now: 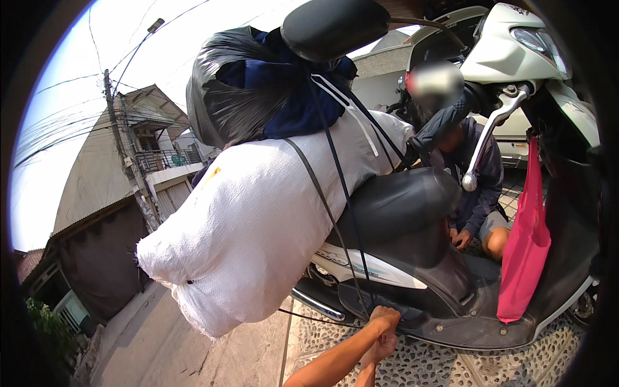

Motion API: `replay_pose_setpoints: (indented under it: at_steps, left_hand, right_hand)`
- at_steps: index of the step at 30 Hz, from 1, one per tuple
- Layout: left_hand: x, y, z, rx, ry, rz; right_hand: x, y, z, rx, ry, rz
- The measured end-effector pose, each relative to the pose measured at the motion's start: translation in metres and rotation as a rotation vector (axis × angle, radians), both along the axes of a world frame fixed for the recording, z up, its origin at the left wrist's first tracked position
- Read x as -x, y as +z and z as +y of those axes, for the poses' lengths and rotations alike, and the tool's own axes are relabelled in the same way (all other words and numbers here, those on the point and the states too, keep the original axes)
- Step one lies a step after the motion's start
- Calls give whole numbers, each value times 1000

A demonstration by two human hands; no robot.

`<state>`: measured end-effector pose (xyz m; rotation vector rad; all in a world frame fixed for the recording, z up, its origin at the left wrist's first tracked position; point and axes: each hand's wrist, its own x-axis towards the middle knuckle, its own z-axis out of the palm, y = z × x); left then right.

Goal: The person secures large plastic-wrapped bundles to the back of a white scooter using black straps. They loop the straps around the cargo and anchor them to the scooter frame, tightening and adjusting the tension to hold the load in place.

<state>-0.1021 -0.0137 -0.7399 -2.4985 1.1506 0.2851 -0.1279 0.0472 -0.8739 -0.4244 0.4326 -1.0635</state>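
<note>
A big white woven sack (251, 219) lies across the black seat (400, 200) of a white and black scooter (380, 271). On top of it rests a torn black plastic bag (238, 84) with dark blue cloth (303, 109) showing. Black straps (335, 168) run over the load and down the scooter's side. Low beside the footboard, my left hand (385, 317) is closed around the lower end of the black strap. My right hand (379, 349) is closed just beneath it, against the same strap; its fingers are partly hidden.
A pink bag (525, 245) hangs in front of the scooter's footboard (490, 309). Beyond the scooter another person (480, 174) crouches, hands low near the seat. The silver brake lever (493, 135) and black mirror (335, 29) jut out above. Pebbled paving (445, 367) lies below.
</note>
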Motion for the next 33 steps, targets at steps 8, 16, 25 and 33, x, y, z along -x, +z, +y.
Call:
replay_pose_setpoints:
  at_steps: [8, 16, 25, 33]
  left_hand:
    - [-6, 1, -2, 61, -24, -43]
    - [-11, 5, -3, 26, 33, 25]
    - [-8, 9, -3, 103, 33, -14]
    - [-24, 35, -21, -26, 166, 179]
  right_hand:
    - [0, -19, -23, 496, -176, 303]
    - [2, -17, -30, 811, -349, 481]
    - [3, -6, -49, 1055, -424, 413]
    - [2, -4, -72, 1311, -339, 393]
